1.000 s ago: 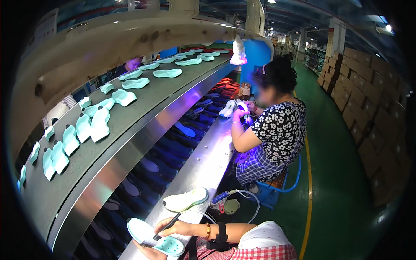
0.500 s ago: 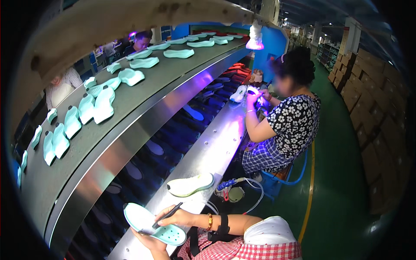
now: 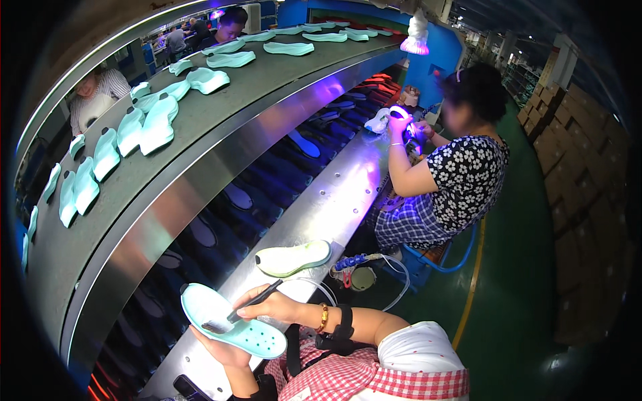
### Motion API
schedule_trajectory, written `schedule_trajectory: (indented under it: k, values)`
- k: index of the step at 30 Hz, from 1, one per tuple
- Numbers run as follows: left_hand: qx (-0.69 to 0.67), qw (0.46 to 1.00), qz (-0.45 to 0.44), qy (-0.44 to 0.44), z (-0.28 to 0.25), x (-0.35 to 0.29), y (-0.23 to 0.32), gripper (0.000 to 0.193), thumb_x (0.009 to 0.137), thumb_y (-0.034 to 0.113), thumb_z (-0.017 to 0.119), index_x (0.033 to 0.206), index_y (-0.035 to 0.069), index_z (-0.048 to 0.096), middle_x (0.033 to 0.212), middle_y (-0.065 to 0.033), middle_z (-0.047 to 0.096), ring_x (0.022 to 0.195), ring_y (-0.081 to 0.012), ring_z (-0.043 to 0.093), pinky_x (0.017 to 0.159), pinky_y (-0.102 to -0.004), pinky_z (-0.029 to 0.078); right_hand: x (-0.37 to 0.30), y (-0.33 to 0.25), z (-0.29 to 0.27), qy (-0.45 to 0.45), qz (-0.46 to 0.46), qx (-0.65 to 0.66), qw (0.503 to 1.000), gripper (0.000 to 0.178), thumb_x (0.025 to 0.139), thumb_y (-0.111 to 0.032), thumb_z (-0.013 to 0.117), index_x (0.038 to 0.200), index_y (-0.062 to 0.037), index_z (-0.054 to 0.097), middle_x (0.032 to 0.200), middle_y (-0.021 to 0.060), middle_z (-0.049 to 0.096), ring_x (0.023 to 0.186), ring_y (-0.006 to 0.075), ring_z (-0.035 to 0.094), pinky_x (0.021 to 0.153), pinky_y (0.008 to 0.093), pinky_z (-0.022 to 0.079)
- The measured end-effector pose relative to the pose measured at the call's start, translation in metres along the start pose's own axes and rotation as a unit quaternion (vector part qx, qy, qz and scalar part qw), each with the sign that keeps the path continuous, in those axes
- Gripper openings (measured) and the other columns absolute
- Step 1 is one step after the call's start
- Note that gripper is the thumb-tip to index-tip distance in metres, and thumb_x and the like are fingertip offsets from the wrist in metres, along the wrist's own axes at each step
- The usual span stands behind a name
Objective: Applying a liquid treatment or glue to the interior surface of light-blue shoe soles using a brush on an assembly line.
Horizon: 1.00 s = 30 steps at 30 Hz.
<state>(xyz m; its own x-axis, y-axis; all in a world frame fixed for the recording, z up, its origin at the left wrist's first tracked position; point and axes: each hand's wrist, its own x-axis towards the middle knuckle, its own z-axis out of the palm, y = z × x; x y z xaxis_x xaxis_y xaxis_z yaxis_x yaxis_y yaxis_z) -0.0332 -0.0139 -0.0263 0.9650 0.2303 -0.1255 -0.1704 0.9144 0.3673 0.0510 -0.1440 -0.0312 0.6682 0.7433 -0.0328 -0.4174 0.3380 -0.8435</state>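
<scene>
My left hand (image 3: 224, 349) is closed around the near edge of a pale mint shoe sole (image 3: 257, 338), holding it from below with its inner face up. Small holes dot its right end, and a dark patch marks its far left tip. In my right hand (image 3: 273, 305) is a brush with a black handle (image 3: 269, 290). Its dark tip rests on the middle of the sole, by my left fingers. Further along the metal ledge lies a pale yellow-green sole (image 3: 294, 258), which neither hand touches.
A conveyor belt (image 3: 234, 80) with several mint soles runs at the left. More soles lie on the dark lower level beneath it. A co-worker (image 3: 461, 174) sits ahead beside the metal ledge (image 3: 328, 200). Hoses (image 3: 398, 274) hang off its right edge. Cartons (image 3: 588, 154) are stacked far right.
The view has shifted a little. The brush tip has moved over the sole toward its far left part, and the sole is turned slightly. Both hands keep their hold.
</scene>
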Motion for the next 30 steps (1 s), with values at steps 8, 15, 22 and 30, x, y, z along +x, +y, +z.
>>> schedule_trajectory:
  k: [8,15,22,30]
  values:
    - [-0.024,1.0,-0.016,0.007,-0.011,-0.013,0.01,0.069,0.079,0.063,0.035,0.124,0.011,0.039,0.115,-0.0099,0.051,0.101,-0.0294,0.05,0.086,-0.0452,0.041,0.003,0.008,0.009,-0.013,-0.025,-0.084,0.996,0.02,0.075,-0.007,0.062,0.094,0.0006,0.062,0.084,0.0069,0.063,0.076,0.0111,0.058,0.069,0.024,0.047]
    - [-0.072,0.997,-0.037,-0.017,-0.011,0.005,0.003,0.073,0.079,0.065,0.028,0.125,0.01,0.037,0.12,-0.0138,0.046,0.104,-0.0327,0.048,0.089,-0.0472,0.039,0.009,-0.026,0.012,0.034,-0.001,-0.08,0.996,0.02,0.075,-0.006,0.062,0.092,0.0036,0.061,0.079,0.0075,0.062,0.07,0.0109,0.057,0.066,0.0227,0.046]
    - [-0.056,0.997,-0.038,-0.038,-0.009,-0.005,0.011,0.076,0.079,0.066,0.016,0.125,0.009,0.037,0.112,-0.0178,0.05,0.096,-0.0339,0.053,0.087,-0.0484,0.04,0.048,-0.024,0.019,0.037,-0.029,-0.123,0.991,0.02,0.073,-0.007,0.065,0.09,0.0033,0.062,0.078,0.0074,0.062,0.067,0.0106,0.057,0.063,0.0212,0.047]
    - [0.053,0.989,0.087,0.108,-0.016,-0.001,0.01,0.068,0.082,0.063,0.022,0.122,0.011,0.039,0.118,-0.0097,0.045,0.106,-0.0243,0.046,0.091,-0.0386,0.038,0.024,-0.021,0.06,-0.082,-0.203,-0.437,0.872,0.017,0.071,-0.009,0.063,0.086,-0.0005,0.063,0.076,0.0136,0.063,0.066,0.0174,0.062,0.06,0.025,0.046]
